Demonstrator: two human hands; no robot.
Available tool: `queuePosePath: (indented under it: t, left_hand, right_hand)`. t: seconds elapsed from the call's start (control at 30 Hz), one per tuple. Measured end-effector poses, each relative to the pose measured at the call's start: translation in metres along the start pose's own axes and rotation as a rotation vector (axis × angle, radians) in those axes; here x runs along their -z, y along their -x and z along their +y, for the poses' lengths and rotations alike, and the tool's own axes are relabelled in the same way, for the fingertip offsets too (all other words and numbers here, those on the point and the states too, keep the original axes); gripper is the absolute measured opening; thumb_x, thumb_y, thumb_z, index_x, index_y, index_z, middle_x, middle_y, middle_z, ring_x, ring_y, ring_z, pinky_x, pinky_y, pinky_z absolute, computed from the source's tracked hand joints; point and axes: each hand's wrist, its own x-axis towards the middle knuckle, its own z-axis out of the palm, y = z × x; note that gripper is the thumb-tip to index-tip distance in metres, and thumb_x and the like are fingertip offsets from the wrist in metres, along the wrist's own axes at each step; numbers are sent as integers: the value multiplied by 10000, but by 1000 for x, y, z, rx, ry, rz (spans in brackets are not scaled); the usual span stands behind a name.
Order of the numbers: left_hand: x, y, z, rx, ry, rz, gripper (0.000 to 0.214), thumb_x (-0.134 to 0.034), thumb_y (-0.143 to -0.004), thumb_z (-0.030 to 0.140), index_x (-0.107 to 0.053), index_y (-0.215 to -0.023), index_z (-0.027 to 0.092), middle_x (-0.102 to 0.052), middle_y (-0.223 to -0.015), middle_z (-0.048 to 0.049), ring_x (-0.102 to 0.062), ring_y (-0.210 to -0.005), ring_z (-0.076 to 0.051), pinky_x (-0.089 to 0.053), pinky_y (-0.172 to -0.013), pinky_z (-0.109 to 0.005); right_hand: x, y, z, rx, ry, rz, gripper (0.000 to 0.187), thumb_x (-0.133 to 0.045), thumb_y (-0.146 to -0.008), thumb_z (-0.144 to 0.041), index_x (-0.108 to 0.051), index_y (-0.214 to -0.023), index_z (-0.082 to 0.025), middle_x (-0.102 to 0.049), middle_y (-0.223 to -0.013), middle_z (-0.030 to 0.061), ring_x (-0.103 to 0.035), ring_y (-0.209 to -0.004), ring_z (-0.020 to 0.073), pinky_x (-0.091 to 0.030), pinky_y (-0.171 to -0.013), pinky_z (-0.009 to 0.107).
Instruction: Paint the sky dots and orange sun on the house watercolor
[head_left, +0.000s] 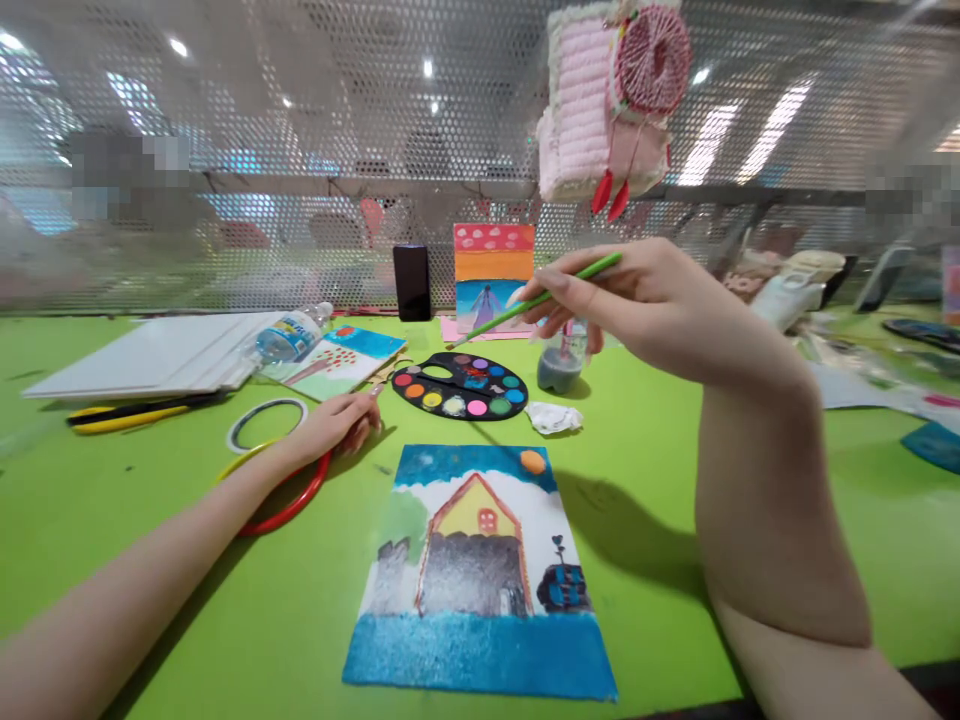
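A green paintbrush (499,318) is pinched in my right hand (630,300), raised above the table, its tip slanting down to the left over the paint palette (491,395). My left hand (341,422) rests on the table just left of that black oval palette, fingers loosely bent and holding nothing I can see. Several round colours sit in the palette. In front of me lies a painting (480,655) of a yellow-gabled house with a dark lower part, blue sky, an orange sun and a blue band along the bottom. A jar of grey water (561,368) stands behind the crumpled tissue (555,417).
Around my left forearm lie a red ring (289,515), a white tape roll (238,428) and a yellow-black cutter (127,414). Behind are white boards (161,350), a plastic bottle (289,338), a tree painting (345,360), a phone (412,283) and a propped painting (491,262).
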Motion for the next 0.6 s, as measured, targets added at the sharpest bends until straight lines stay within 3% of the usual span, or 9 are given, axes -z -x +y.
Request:
queuePosePath:
  t: [0.1,0.23,0.33,0.6]
  left_hand:
    - [0,0,-2,2,0,-9,497,-424,-834,600,-573,-664,157,-513,-402,0,-422,-332,-97,-318,-377,-204]
    - [-1,-1,-5,-1,5,-10,511,-408,-849,613,-567,-670,161,-513,-399,8,-422,-325,-94,-307,-375,-203]
    - [-1,-2,-8,0,6,-13,518,-398,-858,616,-564,-672,162,-513,-398,7,-427,-326,-96,-321,-379,-204]
    - [-1,-2,-8,13,24,-21,552,-392,-856,647,-568,-673,156,-509,-401,6,-423,-326,-91,-324,-367,-197]
  right_hand:
    - [-16,-13,17,-22,-151,-105,360,-562,-890,-482,-675,-751,-169,-728,-718,65,-645,-563,157,-451,-414,253]
    - [-50,-27,45,-12,-214,65,455,-524,-874,-597,-585,-690,-185,-654,-587,40,-636,-547,151,-514,-544,277]
    - [-71,-32,59,-8,-243,72,515,-457,-870,-656,-551,-678,-188,-615,-565,28,-620,-520,144,-502,-559,280]
    - [-90,-29,59,-53,-277,29,519,-451,-860,-675,-540,-677,-197,-623,-570,29,-626,-528,158,-485,-556,280]
